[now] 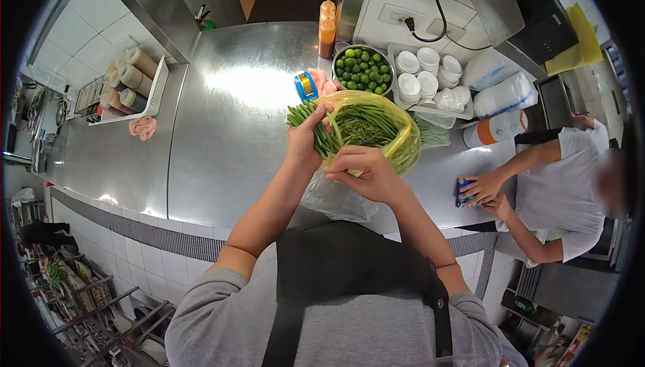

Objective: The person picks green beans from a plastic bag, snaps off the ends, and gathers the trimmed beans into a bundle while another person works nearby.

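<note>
My left hand [308,140] is closed around a bunch of long green beans [326,137], its thumb lying across them. Close by on the right, my right hand [363,171] has its fingers pinched together at the lower end of the bunch; what is between the fingertips is hidden. Behind both hands, a yellowish plastic bag [407,132] stands with its mouth open, full of more green beans [366,122]. A clear plastic bag [339,197] lies crumpled under my hands at the counter's front edge.
Beyond the bag are a blue tape dispenser [306,87], a pink cloth [324,82], a bowl of limes [363,70], sauce bottles [326,34] and stacked white cups [427,60]. A white basket of bottles [156,98] stands left. At right, another person [554,189] handles a blue item.
</note>
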Motion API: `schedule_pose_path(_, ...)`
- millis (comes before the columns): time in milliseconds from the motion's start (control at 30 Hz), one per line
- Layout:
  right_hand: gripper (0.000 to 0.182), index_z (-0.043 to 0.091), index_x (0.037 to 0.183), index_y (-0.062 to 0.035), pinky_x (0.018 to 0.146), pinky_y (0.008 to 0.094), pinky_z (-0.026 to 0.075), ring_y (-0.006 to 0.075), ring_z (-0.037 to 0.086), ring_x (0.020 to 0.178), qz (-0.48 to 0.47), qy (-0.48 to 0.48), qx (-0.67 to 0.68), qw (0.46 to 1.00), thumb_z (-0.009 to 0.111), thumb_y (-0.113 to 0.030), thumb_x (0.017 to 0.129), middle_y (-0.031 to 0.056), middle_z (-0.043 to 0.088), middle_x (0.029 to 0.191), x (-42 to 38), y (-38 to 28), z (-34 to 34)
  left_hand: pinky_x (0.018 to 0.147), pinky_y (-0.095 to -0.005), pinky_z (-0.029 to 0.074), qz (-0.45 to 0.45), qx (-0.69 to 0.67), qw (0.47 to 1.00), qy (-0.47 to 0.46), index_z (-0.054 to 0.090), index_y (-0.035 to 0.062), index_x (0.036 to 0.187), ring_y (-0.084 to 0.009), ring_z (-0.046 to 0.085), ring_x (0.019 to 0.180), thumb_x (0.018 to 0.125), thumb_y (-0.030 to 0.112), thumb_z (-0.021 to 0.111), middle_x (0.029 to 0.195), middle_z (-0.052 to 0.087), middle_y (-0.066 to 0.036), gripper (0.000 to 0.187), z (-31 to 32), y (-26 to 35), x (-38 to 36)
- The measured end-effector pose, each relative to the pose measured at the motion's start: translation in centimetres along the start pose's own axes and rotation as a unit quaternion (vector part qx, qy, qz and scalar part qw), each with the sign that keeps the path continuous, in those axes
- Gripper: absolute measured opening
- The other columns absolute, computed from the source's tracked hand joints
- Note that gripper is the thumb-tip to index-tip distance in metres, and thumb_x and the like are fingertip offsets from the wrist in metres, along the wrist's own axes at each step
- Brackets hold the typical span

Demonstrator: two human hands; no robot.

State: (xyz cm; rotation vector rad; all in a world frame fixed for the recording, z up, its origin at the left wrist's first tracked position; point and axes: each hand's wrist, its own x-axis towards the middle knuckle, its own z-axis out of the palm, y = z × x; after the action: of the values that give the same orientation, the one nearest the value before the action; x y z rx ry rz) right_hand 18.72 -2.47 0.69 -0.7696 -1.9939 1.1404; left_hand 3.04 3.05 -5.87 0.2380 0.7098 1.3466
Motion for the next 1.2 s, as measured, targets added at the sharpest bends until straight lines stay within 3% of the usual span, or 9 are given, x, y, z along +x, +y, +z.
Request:
schedule_pose_path(133,0.017,0.071,0.092,-0.0022,0.074,0.0397,0.049,0.0305,0.062,0.080,0.144,-0.091,-0.059,0.984,0.066,-0.018,0.091,0.0110,0.062,0.078,-0.3,2.4,-2.0,0.057,-0.0213,0.053,-0.064,-0.040,0.997,0.025,0.061,0.0025,0.100,-0.0089,0.059,0.066,0.096,0.020,0.067,0.076,0.060,-0.002,0.019,-0.7,0.7,0.5)
schedule_pose_path(200,0.024,0.071,0.092,-0.0002,0.077,0.0421,0.048,0.0335,0.062,0.084,0.143,-0.021,-0.223,0.964,0.064,-0.024,0.093,0.0135,0.064,0.083,-0.5,3.9,-2.9,0.057,-0.0212,0.054,-0.059,-0.051,0.996,0.038,0.061,0.0032,0.098,-0.0093,0.060,0.064,0.095,0.021,0.068,0.076,0.061,-0.002,0.019,0.4,1.1,-0.3)
schedule_pose_path(333,0.018,0.069,0.097,-0.0008,0.082,0.0440,0.049,0.0355,0.061,0.091,0.219,0.133,-0.248,0.934,0.065,-0.017,0.090,0.0181,0.063,0.095,0.2,7.2,-4.4,0.057,-0.0213,0.055,-0.045,0.037,0.998,0.005,0.061,0.0053,0.099,-0.0097,0.061,0.061,0.095,0.020,0.070,0.075,0.062,-0.003,0.018,-0.1,0.7,-0.3)
schedule_pose_path(433,0.015,0.067,0.098,-0.0007,0.085,0.0441,0.049,0.0356,0.061,0.095,0.110,0.158,-0.302,0.934,0.063,-0.011,0.088,0.0171,0.064,0.094,1.2,9.9,-3.7,0.055,-0.0220,0.055,-0.050,0.051,0.997,-0.015,0.060,0.0057,0.103,-0.0101,0.062,0.061,0.094,0.017,0.070,0.077,0.063,-0.004,0.017,0.2,0.0,-0.4)
schedule_pose_path(667,0.012,0.067,0.096,0.0003,0.087,0.0438,0.049,0.0354,0.060,0.096,0.117,0.190,-0.412,0.884,0.063,-0.003,0.084,0.0151,0.067,0.095,3.2,11.4,-1.1,0.054,-0.0214,0.055,-0.079,-0.005,0.996,0.032,0.059,0.0048,0.104,-0.0094,0.062,0.061,0.091,0.009,0.071,0.084,0.068,-0.007,0.018,0.9,-0.4,-1.1)
schedule_pose_path(867,0.016,0.065,0.098,0.0008,0.081,0.0426,0.049,0.0332,0.059,0.096,0.062,0.223,-0.348,0.909,0.060,0.000,0.083,0.0141,0.063,0.093,3.6,8.3,-2.5,0.055,-0.0220,0.052,-0.033,0.092,0.995,0.012,0.061,0.0012,0.106,-0.0076,0.061,0.063,0.086,0.001,0.073,0.094,0.072,-0.010,0.023,0.5,0.3,-1.0)
schedule_pose_path(1033,0.015,0.070,0.100,0.0011,0.072,0.0315,0.052,0.0196,0.067,0.080,0.116,0.240,-0.114,0.957,0.064,-0.001,0.086,0.0094,0.066,0.092,3.2,2.9,-3.1,0.057,-0.0234,0.051,0.019,0.212,0.975,-0.066,0.068,-0.0012,0.107,-0.0088,0.062,0.064,0.082,0.001,0.078,0.093,0.073,-0.006,0.027,2.0,-0.4,-1.9)
schedule_pose_path(1133,0.014,0.072,0.101,0.0003,0.074,0.0265,0.052,0.0118,0.066,0.077,0.178,0.249,0.092,0.948,0.067,-0.006,0.090,0.0052,0.071,0.091,2.7,3.0,-3.5,0.057,-0.0241,0.052,0.049,0.227,0.966,-0.110,0.068,-0.0007,0.106,-0.0103,0.063,0.065,0.082,0.000,0.078,0.093,0.073,-0.006,0.027,2.8,-0.6,-2.2)
schedule_pose_path(1200,0.014,0.072,0.101,-0.0003,0.075,0.0253,0.052,0.0099,0.066,0.076,0.189,0.241,0.120,0.944,0.068,-0.008,0.091,0.0037,0.071,0.090,2.3,3.0,-4.3,0.057,-0.0245,0.052,0.067,0.249,0.958,-0.128,0.067,-0.0007,0.105,-0.0107,0.063,0.065,0.082,0.000,0.078,0.093,0.072,-0.006,0.026,3.3,-0.5,-2.1)
